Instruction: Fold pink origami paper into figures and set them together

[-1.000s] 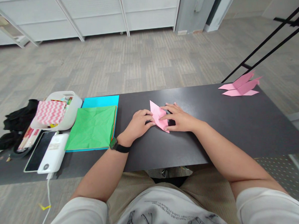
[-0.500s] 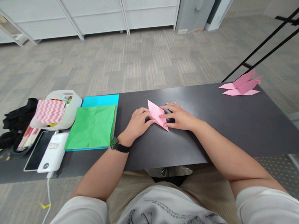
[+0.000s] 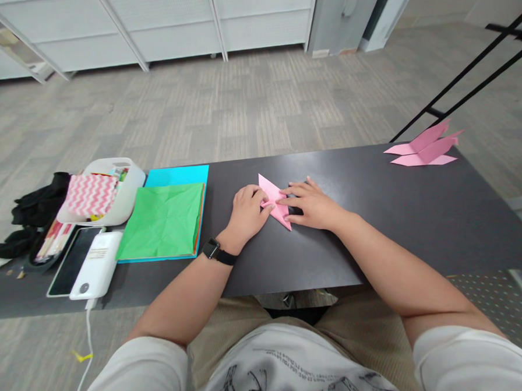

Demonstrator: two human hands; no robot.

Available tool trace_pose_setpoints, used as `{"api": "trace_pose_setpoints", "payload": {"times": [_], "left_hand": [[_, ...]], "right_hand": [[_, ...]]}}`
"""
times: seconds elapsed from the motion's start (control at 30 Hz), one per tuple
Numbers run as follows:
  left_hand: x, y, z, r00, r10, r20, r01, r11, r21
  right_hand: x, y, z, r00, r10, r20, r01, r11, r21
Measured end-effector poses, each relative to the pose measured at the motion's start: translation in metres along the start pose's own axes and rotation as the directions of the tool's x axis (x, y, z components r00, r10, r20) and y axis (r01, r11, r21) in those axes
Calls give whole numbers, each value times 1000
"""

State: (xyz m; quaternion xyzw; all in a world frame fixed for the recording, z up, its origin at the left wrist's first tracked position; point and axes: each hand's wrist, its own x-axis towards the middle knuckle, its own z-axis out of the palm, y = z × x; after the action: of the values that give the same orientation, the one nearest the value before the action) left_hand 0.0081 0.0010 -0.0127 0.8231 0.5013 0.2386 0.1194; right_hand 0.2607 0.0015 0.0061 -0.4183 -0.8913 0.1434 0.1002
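A folded piece of pink paper [image 3: 270, 189] with pointed ends lies on the dark table between my hands. My left hand [image 3: 248, 212] has its bent fingers and thumb pinched on the paper's left edge. From the right, my right hand [image 3: 310, 204] rests on the paper with its fingertips, the fingers spread apart. Some folds of the paper are hidden under the fingers.
Two folded pink paper shapes [image 3: 433, 145] stand at the table's far right. Left of my hands lie green paper [image 3: 161, 221] on blue sheets [image 3: 176, 175], a white basket [image 3: 132, 190], a phone [image 3: 74, 260], a white power bank [image 3: 97, 265] with a cable, and black cloth [image 3: 42, 201].
My left hand has moved slightly right, its fingers now more curled on the paper's left edge. The paper's lower tip has shifted a little left. My right hand remains at the paper's right side.
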Motion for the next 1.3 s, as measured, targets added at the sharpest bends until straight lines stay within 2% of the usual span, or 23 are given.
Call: {"api": "trace_pose_setpoints", "payload": {"times": [0.2,0.67,0.83,1.03,1.3], "left_hand": [[2,3,-2,1000,-19,11,19,1000,9],[9,4,-2,998,-68,9,68,998,14],[4,6,-10,1000,13,-21,-13,1000,-26],[-4,5,-13,982,143,127,-142,990,-15],[-10,13,-19,956,98,277,-149,974,169]], "right_hand": [[-2,-12,-3,999,24,-33,-26,998,-52],[-3,-15,-1,999,2,-38,-6,995,-99],[-2,-17,-2,997,54,-63,-62,987,-145],[-3,-7,-1,988,116,-97,-131,979,-157],[-3,0,4,991,69,-118,-87,983,-161]]}}
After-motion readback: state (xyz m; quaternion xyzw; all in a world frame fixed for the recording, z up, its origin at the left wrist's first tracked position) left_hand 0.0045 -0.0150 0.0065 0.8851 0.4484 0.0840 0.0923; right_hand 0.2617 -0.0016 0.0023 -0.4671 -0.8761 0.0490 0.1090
